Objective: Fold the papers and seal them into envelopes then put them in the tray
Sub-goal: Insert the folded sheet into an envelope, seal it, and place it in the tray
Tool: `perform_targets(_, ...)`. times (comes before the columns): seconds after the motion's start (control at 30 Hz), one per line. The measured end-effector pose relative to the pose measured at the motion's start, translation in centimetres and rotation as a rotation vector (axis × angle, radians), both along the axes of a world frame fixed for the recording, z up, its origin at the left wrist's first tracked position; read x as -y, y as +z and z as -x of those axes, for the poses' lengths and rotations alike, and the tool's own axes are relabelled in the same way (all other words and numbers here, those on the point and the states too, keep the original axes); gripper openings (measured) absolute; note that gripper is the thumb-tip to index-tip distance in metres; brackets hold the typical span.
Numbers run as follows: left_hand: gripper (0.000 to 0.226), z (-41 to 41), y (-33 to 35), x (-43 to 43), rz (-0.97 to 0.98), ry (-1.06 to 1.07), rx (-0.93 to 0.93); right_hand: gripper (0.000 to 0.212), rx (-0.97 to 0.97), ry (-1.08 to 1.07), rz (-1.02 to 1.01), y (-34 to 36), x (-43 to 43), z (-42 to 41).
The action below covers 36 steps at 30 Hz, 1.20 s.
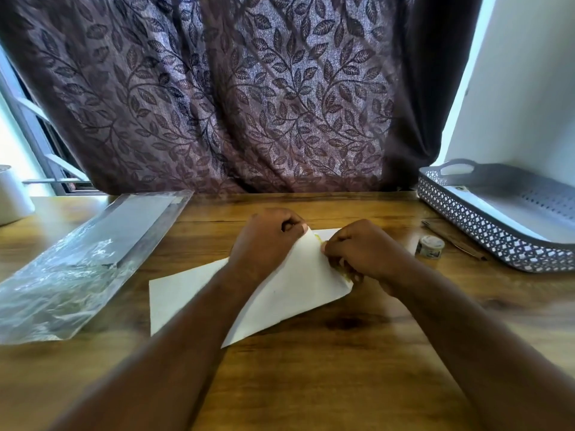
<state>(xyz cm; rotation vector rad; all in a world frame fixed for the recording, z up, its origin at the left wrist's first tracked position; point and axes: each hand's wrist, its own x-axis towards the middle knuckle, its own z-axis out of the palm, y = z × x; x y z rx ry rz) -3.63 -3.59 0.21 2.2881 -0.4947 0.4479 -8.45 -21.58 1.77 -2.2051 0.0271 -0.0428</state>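
Observation:
A white envelope [289, 293] lies at an angle on the wooden table [342, 368], its right end lifted off the surface. My left hand [267, 237] pinches the raised upper edge of the envelope. At the opening on that same end, my right hand [361, 253] grips the envelope, where a yellowish strip shows. Another white sheet or envelope [174, 297] lies flat underneath, sticking out to the left. The grey lattice tray [485, 231] stands at the right with a white envelope inside.
A clear plastic sleeve of envelopes [81, 262] lies at the left. A small round glue pot [431, 246] and a thin stick [454, 241] lie beside the tray. A white cup [12, 197] stands at the far left. A patterned curtain hangs behind the table.

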Motion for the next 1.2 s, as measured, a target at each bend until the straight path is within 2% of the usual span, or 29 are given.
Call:
perform_targets(0.07, 0.014, 0.4, 0.1, 0.2, -0.056, 0.042, 0.020, 0.024, -0.012, 0.016, -0.023, -0.1, -0.1, 0.0)
perform_targets(0.27, 0.019, 1.2, -0.2, 1.1, -0.191, 0.080, 0.064, 0.021, -0.036, -0.036, -0.151, 0.2, -0.2, -0.1)
perform_targets(0.53, 0.017, 1.2, -0.3, 1.3, -0.133, 0.064, 0.141, 0.027, -0.427, 0.042, -0.565, 0.5, -0.1, 0.5)
perform_targets(0.67, 0.020, 1.3, -0.1, 1.0, -0.139, 0.045, 0.170, 0.028, -0.473, 0.149, -0.675, 0.2, -0.1, 0.5)
perform_targets(0.8, 0.046, 1.4, 0.4, 0.2, -0.237, 0.113, 0.294, 0.026, -0.427, 0.148, -0.771, 0.7, 0.0, 0.4)
perform_targets(0.93, 0.061, 1.4, 0.7, -0.6, -0.362, 0.154, 0.387, 0.035, -0.354, 0.148, -0.870, 1.0, 0.8, 0.3)
perform_targets(1.07, 0.082, 1.1, 1.0, -1.3, -0.501, 0.081, 0.431, 0.037, -0.302, 0.173, -0.940, 1.1, 1.0, 0.4)
perform_targets(1.2, 0.109, 1.5, 1.2, -1.7, -0.577, -0.043, 0.430, 0.029, -0.220, 0.145, -0.962, 1.2, 1.3, 0.2)
